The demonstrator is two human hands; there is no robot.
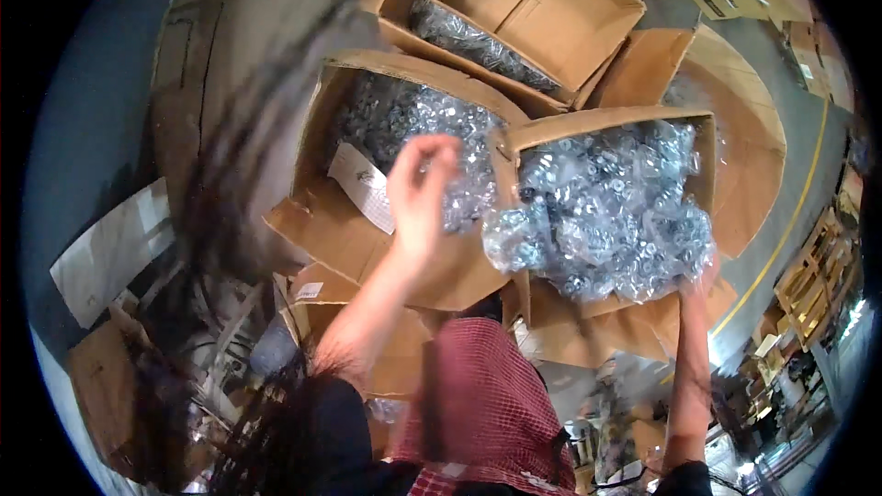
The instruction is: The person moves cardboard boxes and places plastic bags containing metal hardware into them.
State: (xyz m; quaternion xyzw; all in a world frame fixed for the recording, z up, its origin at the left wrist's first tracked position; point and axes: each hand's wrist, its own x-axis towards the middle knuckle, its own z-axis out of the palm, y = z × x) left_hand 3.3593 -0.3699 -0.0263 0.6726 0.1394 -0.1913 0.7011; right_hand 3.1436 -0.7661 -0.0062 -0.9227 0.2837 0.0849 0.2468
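Observation:
My left hand [421, 193] is raised over an open cardboard box [404, 62] of small, shiny clear-and-grey parts [469, 124]. Its fingers are loosely bent and slightly blurred, with a gap at the thumb and nothing visible in them. To the right, a second cardboard box [606, 117] holds clear plastic bags [606, 220] packed with small parts, which bulge over its near edge. At the right corner of this bulge, my right hand [703, 274] touches the plastic. Its fingers are mostly hidden behind the bag, so their grip does not show.
A printed white sheet [361, 186] lies inside the left box. Behind stand more cardboard boxes [537, 14], one with clear plastic under it. Broken-down cardboard and clutter [220, 349] lie at lower left. Wooden pallets [813, 280] and a yellow floor line [790, 230] are at right.

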